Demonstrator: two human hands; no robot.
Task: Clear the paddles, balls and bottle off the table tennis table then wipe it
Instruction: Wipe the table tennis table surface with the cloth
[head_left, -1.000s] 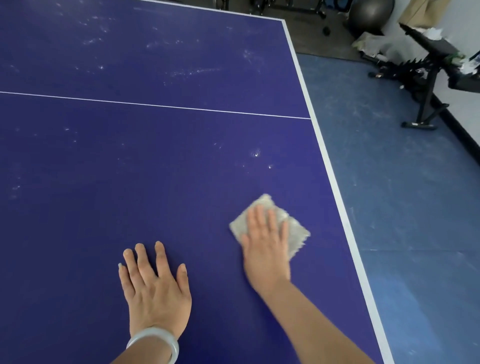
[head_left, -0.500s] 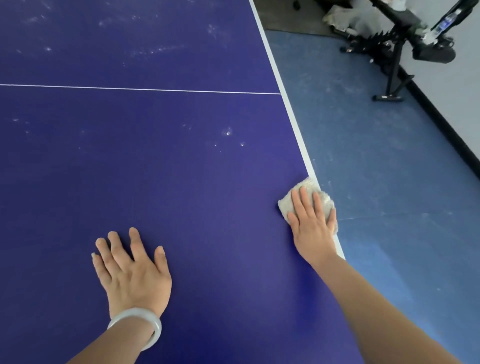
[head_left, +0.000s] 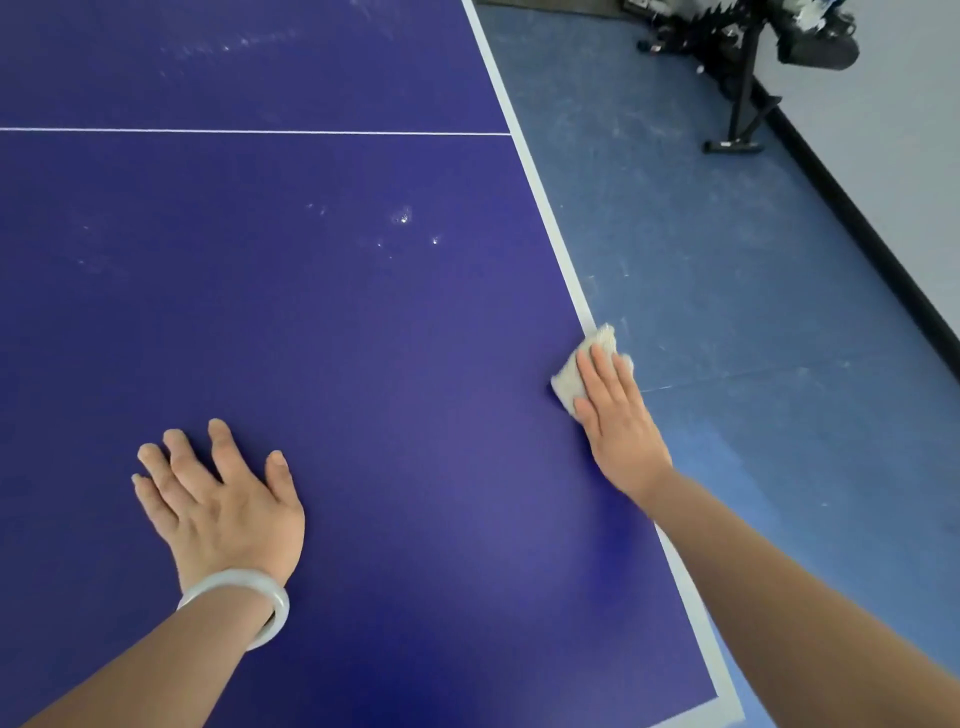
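The dark blue table tennis table (head_left: 322, 322) fills most of the view, with a white centre line and a white right edge. My right hand (head_left: 615, 415) presses flat on a small pale cloth (head_left: 566, 371) at the table's right edge; the cloth overhangs the white border a little. My left hand (head_left: 218, 499), with a pale bangle on the wrist, rests flat on the tabletop with fingers spread and holds nothing. White smudges mark the surface beyond the hands. No paddles, balls or bottle show on the visible part of the table.
A blue floor (head_left: 727, 270) lies to the right of the table. A black metal stand (head_left: 737, 104) with dark equipment stands at the top right near a pale wall with a black skirting.
My right hand slid the cloth from the tabletop's interior rightward to the white edge, and it now hangs slightly over. The view shifted right. My left hand stayed flat on the table.
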